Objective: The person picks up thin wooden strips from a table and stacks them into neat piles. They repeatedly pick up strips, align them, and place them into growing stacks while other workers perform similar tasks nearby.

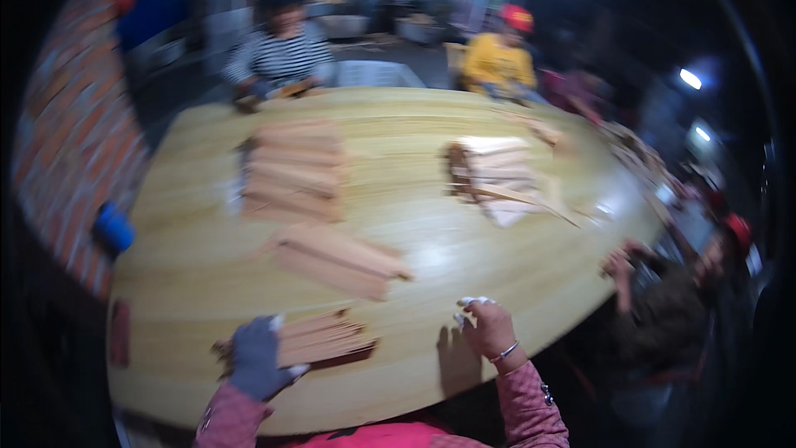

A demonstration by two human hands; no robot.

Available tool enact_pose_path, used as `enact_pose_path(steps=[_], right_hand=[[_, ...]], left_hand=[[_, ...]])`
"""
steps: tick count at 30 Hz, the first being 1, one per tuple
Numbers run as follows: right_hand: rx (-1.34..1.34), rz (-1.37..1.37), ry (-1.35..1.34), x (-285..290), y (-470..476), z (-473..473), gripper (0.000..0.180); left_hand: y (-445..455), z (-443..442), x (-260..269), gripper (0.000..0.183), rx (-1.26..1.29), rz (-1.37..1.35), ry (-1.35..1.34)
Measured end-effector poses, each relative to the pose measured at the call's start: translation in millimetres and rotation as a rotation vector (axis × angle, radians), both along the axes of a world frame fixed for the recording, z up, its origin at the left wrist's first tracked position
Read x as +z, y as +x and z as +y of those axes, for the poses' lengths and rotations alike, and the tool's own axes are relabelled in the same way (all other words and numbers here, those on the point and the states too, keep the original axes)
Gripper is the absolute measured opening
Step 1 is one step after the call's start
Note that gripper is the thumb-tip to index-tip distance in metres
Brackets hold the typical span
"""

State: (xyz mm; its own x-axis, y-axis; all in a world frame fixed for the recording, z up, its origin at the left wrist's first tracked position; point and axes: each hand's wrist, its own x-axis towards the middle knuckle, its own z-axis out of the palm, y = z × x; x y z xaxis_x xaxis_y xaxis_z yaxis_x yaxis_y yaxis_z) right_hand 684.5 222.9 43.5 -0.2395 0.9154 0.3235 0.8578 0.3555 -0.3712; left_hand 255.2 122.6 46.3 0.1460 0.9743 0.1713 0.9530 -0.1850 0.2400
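My left hand (258, 354), in a grey glove with pale fingertip covers, grips the left part of a stack of thin brown sheets (323, 337), perhaps leaf or veneer. The stack lies on the light wooden table (398, 379) near its front edge. To the right of it, my right hand (488, 326) hovers over the table with bent fingers, white covers on its fingertips and nothing seen between them. Beyond the stack lies a flat bundle of similar brown sheets (339, 261). Motion blurs the picture.
Farther back are a large row of brown bundles (295, 171) and a paler pile (504, 177) with loose strips. Co-workers sit around the far and right edges. A dark red block (120, 333) lies at the left edge; a blue container (114, 228) is by the brick wall (74, 137).
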Motion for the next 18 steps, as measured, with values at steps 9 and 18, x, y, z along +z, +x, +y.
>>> enact_pose_path(steps=[9, 18], right_hand=[[0.174, -0.269, 0.106, -12.7, -172.4, 101.8, 0.068], [0.155, -0.066, 0.377, -56.3, -111.4, 136.3, 0.011]], left_hand=[[-4.5, -25.0, -2.5, 0.097, 0.042, 0.211, 0.063], [-9.3, -18.0, -10.7, 0.088, -0.076, 0.125, 0.163]])
